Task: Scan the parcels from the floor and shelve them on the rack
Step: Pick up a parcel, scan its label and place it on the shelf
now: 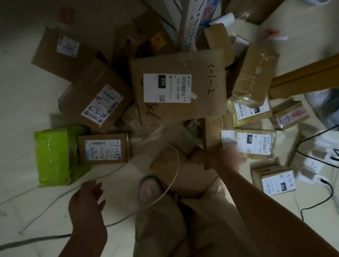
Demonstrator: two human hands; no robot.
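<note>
Parcels (100, 93) heaped on floor (10, 121), centre toward 12 o'clock. Small brown box (219, 129) with triangle mark just 3 o'clock of centre, hemmed between big flat box (203, 105) above and yellow bag (256, 144) at right. Right hand (227, 157) at its near edge, blurred; contact and finger state cannot tell. Left hand (86, 199) at 8 o'clock over bare floor, fingers apart, relaxed, holding nothing. Green bag (54, 157) at 9 o'clock, touching small labelled box (104, 148). White cable (175, 168) crosses cardboard beside shoe (149, 187). Black cables (331, 159) at 4 o'clock.
</note>
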